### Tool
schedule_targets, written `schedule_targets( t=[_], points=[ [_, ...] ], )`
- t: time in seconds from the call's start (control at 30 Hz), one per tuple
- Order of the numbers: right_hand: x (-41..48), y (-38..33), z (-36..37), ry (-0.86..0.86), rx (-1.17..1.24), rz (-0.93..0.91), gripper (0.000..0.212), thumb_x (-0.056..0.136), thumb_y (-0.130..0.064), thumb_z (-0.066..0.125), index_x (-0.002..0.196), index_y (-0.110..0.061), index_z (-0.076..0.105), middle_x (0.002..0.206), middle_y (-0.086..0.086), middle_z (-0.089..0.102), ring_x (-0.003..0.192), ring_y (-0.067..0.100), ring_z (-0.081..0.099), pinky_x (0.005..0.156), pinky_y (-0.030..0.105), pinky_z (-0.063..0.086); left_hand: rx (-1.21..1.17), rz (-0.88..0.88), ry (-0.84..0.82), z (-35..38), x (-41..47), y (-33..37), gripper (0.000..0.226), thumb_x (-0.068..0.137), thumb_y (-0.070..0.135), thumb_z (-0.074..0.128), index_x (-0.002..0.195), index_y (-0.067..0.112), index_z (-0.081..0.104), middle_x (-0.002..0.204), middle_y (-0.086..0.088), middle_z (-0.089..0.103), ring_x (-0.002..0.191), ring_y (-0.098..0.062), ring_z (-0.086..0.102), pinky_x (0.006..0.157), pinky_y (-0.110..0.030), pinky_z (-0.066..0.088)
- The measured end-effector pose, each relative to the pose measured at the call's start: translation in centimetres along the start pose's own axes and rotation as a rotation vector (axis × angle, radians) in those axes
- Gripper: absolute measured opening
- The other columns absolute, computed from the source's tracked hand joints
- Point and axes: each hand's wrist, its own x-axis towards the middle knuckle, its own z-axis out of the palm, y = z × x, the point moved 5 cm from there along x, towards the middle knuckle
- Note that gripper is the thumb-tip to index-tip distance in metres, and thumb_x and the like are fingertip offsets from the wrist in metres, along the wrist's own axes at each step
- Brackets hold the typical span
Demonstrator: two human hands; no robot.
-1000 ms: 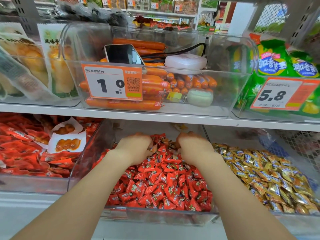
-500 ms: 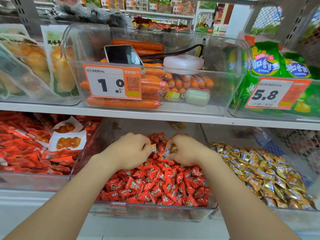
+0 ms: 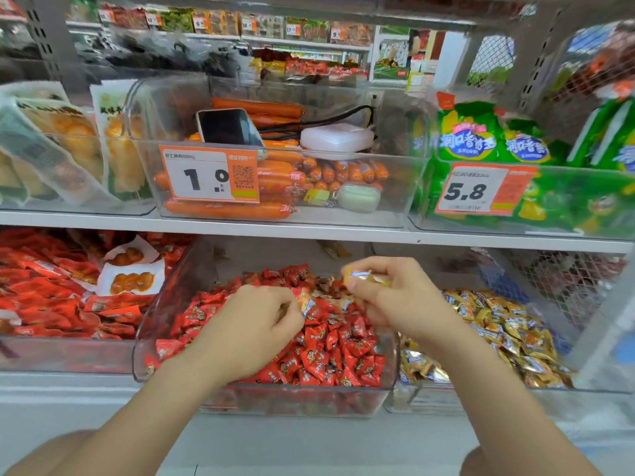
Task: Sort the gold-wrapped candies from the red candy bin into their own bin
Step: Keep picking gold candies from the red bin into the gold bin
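A clear bin [image 3: 161,338] on the lower shelf holds a heap of red candies [image 3: 330,352]. To its right stands a second clear bin [image 3: 598,372] full of gold-wrapped candies [image 3: 498,324]. My right hand [image 3: 398,300] hovers over the back of the red heap, fingers pinched on a gold-wrapped candy [image 3: 364,278]. My left hand [image 3: 254,324] rests on the red heap and pinches another gold-wrapped candy [image 3: 305,302] at its fingertips. A few gold wrappers still show among the red ones at the back of the heap.
The white shelf board [image 3: 309,231] hangs low over both bins. Above it a clear bin holds orange sausages, a phone [image 3: 226,127] and a white box. Red snack packs [image 3: 51,290] fill the bin at lower left; green bags [image 3: 481,139] sit at upper right.
Both hands have lifted out of the back of the red heap. The right hand has risen and shifted right with a gold candy; the left hand has drawn back with another.
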Motion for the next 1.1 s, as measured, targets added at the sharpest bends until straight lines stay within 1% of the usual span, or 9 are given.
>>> schedule_targets(
  t=[0.1,0.2,0.3,0.4,0.57,0.7,0.8,0.9,1.1],
  points=[
    [-2.0,1.8,-5.7,0.251,-0.096,0.035,0.025,0.098,-0.023,0.060,0.075,-0.013,0.064,0.063,0.004,0.051,0.047,0.018,0.041,0.050,0.025,0.033,-0.090,0.047,-0.014,1.0,-1.0,3.8,0.034,0.099,0.028,0.054,0.066,0.022,0.052,0.054,0.008,0.051,0.052,-0.012,0.047,0.053,-0.027,0.034],
    [-2.9,4.4,-11.4,0.498,-0.510,0.035,0.014,0.097,-0.025,0.055,0.091,-0.020,0.068,0.085,0.002,0.069,0.083,0.027,0.063,0.072,0.036,0.044,-0.164,0.102,-0.041,2.7,-0.3,9.0,0.039,0.099,0.028,0.057,0.062,0.025,0.048,0.054,0.012,0.048,0.054,-0.009,0.043,0.054,-0.021,0.028],
    [-2.7,7.6,-13.7,0.295,-0.729,0.020,0.029,0.096,-0.017,0.061,0.125,-0.019,0.066,0.113,0.007,0.065,0.115,0.030,0.061,0.094,0.035,0.046,-0.034,0.208,-0.037,5.6,1.8,14.9,0.034,0.098,0.040,0.048,0.068,0.025,0.054,0.062,0.008,0.057,0.063,-0.011,0.055,0.064,-0.026,0.046],
    [-3.7,9.3,-15.7,0.192,-0.736,-0.023,0.040,0.097,-0.006,0.059,0.135,-0.016,0.067,0.134,0.008,0.066,0.129,0.025,0.058,0.106,0.026,0.038,0.205,0.143,-0.029,9.6,5.4,18.7,0.031,0.100,0.039,0.044,0.094,0.018,0.067,0.092,-0.005,0.070,0.091,-0.037,0.068,0.077,-0.041,0.055],
    [-6.7,10.4,-19.9,0.444,-0.581,-0.046,0.034,0.096,-0.007,0.058,0.114,-0.028,0.077,0.108,-0.009,0.076,0.091,0.003,0.069,0.075,0.011,0.047,0.365,0.079,-0.138,17.2,10.7,19.4,0.034,0.105,0.035,0.045,0.128,0.015,0.058,0.129,-0.014,0.059,0.122,-0.040,0.056,0.097,-0.049,0.047],
    [-7.9,9.4,-19.2,0.456,-0.530,-0.057,0.031,0.096,-0.009,0.059,0.096,-0.035,0.077,0.085,-0.012,0.076,0.069,0.002,0.067,0.063,0.015,0.050,0.510,0.089,-0.211,19.2,11.0,18.4,0.046,0.106,0.044,0.041,0.146,0.021,0.044,0.146,-0.014,0.044,0.133,-0.042,0.042,0.110,-0.059,0.032],
    [-8.2,6.8,-16.5,0.426,-0.519,-0.131,0.028,0.095,-0.009,0.061,0.097,-0.031,0.080,0.075,-0.011,0.075,0.065,0.008,0.066,0.062,0.017,0.049,0.592,0.245,-0.003,15.8,8.4,18.7,0.035,0.099,0.037,0.056,0.131,0.023,0.054,0.131,-0.010,0.057,0.122,-0.038,0.050,0.103,-0.052,0.038],
    [-8.5,3.7,-11.7,0.339,-0.488,-0.203,0.027,0.095,-0.011,0.061,0.094,-0.033,0.077,0.069,-0.006,0.073,0.062,0.012,0.066,0.065,0.025,0.053,0.504,0.323,0.231,10.6,4.1,16.9,0.024,0.093,0.035,0.045,0.105,0.024,0.063,0.101,-0.003,0.060,0.097,-0.031,0.053,0.078,-0.044,0.040],
    [-7.6,-0.2,0.8,0.005,-0.595,-0.353,0.027,0.092,-0.011,0.059,0.103,-0.027,0.077,0.078,-0.012,0.070,0.066,0.003,0.062,0.075,0.024,0.050,0.643,-0.235,0.235,1.0,-3.1,2.9,0.038,0.093,0.050,0.047,0.105,0.016,0.061,0.104,-0.012,0.056,0.096,-0.039,0.054,0.077,-0.047,0.048]
  ],
)
